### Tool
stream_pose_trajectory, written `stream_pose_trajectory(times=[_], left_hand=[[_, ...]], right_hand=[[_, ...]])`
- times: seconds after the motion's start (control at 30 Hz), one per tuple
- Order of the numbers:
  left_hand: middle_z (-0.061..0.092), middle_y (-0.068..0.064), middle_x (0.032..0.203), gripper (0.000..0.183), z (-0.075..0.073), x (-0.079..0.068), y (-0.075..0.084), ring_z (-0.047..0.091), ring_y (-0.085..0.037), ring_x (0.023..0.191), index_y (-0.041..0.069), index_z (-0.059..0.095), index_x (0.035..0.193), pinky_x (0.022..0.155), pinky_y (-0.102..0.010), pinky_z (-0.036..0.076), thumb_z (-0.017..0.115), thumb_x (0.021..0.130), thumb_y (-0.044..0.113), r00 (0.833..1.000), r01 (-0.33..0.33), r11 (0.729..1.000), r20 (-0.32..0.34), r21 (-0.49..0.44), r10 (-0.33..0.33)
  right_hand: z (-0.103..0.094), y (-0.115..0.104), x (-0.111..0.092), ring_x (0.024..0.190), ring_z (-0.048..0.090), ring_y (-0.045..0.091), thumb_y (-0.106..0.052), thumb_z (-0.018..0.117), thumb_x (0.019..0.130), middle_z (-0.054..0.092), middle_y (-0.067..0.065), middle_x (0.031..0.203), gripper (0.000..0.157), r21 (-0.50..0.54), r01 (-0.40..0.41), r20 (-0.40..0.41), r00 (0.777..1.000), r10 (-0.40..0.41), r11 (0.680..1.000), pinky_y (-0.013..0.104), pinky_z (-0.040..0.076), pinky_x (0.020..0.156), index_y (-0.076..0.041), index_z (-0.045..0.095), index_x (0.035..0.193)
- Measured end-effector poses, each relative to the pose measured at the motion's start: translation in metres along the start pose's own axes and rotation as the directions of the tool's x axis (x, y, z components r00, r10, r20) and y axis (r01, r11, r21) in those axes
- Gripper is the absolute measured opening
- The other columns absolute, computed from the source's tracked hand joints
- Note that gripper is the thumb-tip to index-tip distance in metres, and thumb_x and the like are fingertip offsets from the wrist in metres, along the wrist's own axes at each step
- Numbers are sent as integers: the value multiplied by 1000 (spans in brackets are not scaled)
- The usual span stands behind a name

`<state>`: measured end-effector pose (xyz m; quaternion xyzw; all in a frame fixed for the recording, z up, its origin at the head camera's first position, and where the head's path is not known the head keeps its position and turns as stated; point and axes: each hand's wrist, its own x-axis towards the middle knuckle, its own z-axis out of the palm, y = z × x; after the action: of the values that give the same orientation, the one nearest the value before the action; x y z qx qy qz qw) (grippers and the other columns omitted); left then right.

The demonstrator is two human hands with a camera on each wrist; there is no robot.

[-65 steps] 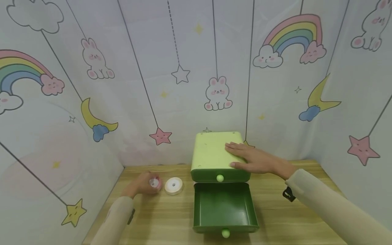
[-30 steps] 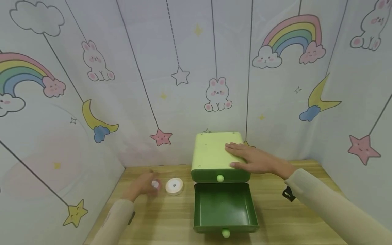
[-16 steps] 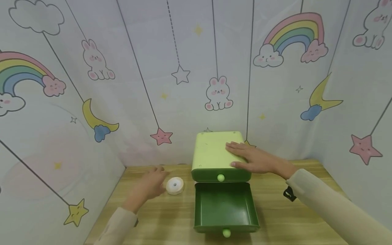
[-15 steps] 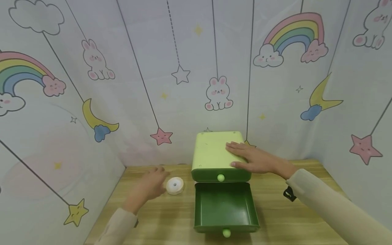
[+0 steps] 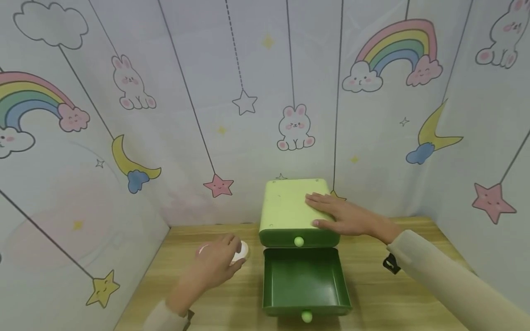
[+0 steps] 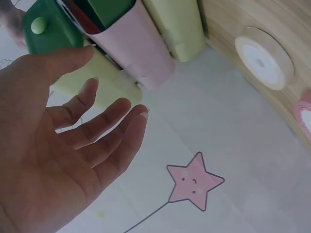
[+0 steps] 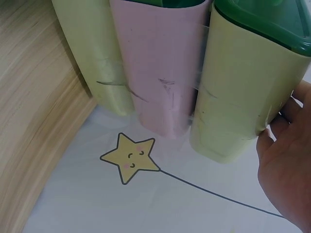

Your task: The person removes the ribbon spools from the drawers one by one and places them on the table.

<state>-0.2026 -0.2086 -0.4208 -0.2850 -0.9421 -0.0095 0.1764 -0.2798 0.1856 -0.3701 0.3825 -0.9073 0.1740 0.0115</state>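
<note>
The patterned backdrop (image 5: 186, 92) stands along the back, left and right edges of the bench (image 5: 385, 285). The three-tier drawer unit (image 5: 290, 202) sits at the middle of the back edge. Below its top tier, a green drawer (image 5: 304, 276) is pulled out toward the front edge. Your right hand (image 5: 337, 214) rests on the right side of the unit's top, fingers extended, gripping nothing. Your left hand (image 5: 217, 259) is over the bench's back-left area, fingers loosely bent, thumb apart, holding nothing. The white spool (image 6: 262, 58) and the pink spool (image 6: 303, 114) lie there, both partly covered by that hand in the head view; the white one is nearer the unit. A light-green knob (image 5: 307, 316) projects from the open drawer's front.
</note>
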Motion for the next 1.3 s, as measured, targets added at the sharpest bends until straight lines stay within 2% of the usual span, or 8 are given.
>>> stream_pose_trajectory(times=[0.2, 0.4, 0.5, 0.73, 0.9, 0.97, 1.17, 1.3], left_hand=[[60, 2, 98, 25, -19, -4, 24, 54, -10, 75, 13, 62, 102, 59, -20, 44, 79, 93, 29, 997, -78, 994, -6, -75, 78], [63, 4, 100, 24, -35, -8, 58, 62, -13, 89, 15, 66, 105, 73, -29, 55, 78, 94, 34, 985, -172, 984, 9, -41, 172], [64, 5, 101, 25, -37, -11, 75, 61, -12, 90, 17, 67, 106, 80, -26, 56, 77, 95, 37, 971, -239, 971, 14, -26, 239], [66, 8, 105, 28, -25, -21, 105, 64, -9, 94, 22, 68, 105, 83, -23, 56, 74, 95, 48, 895, -426, 891, -68, 154, 440], [68, 11, 100, 32, -13, -23, 118, 64, -6, 91, 26, 67, 96, 74, -18, 54, 73, 92, 57, 817, -491, 812, -157, 315, 555], [66, 12, 98, 30, -10, -24, 122, 63, -5, 89, 26, 66, 95, 73, -16, 53, 69, 96, 56, 802, -512, 799, -157, 316, 577], [66, 13, 99, 28, -5, -28, 138, 60, 0, 87, 27, 67, 104, 74, -10, 49, 50, 108, 49, 805, -574, 794, -40, 197, 592], [68, 13, 103, 29, 5, -29, 146, 63, 1, 89, 27, 67, 109, 72, -9, 51, 49, 108, 50, 802, -576, 790, -43, 210, 596]], right_hand=[[1, 0, -1, 164, 21, 28, -56, 52, 106, 24, -1, 175, 74, 1, -11, 11, 1000, 11, 1000, 57, 24, 131, -19, 30, 166], [1, -2, -3, 164, 21, 27, -56, 52, 106, 23, -2, 175, 74, -2, -19, 14, 1000, 19, 1000, 56, 24, 131, -19, 30, 166], [1, -3, -3, 164, 21, 27, -56, 53, 106, 24, -2, 175, 74, -1, -24, 11, 1000, 24, 1000, 57, 25, 131, -20, 30, 166], [2, -4, -3, 164, 23, 29, -54, 51, 107, 24, 0, 175, 73, -35, -7, 1, 1000, 7, 999, 59, 26, 130, -19, 28, 167], [3, -4, -3, 164, 22, 27, -54, 47, 108, 22, -1, 176, 73, -96, 8, -5, 1000, -8, 995, 55, 26, 131, -19, 25, 168], [3, -3, -3, 164, 22, 26, -55, 46, 109, 22, 0, 176, 73, -122, 16, -8, 1000, -17, 992, 53, 26, 131, -19, 25, 168], [3, -4, -4, 163, 24, 28, -56, 41, 110, 21, 4, 176, 74, -202, 32, 12, 999, -30, 979, 52, 28, 130, -15, 22, 168], [1, -7, -4, 163, 25, 30, -54, 39, 111, 21, 6, 176, 73, -235, 41, 25, 999, -36, 971, 52, 28, 131, -13, 21, 168]])
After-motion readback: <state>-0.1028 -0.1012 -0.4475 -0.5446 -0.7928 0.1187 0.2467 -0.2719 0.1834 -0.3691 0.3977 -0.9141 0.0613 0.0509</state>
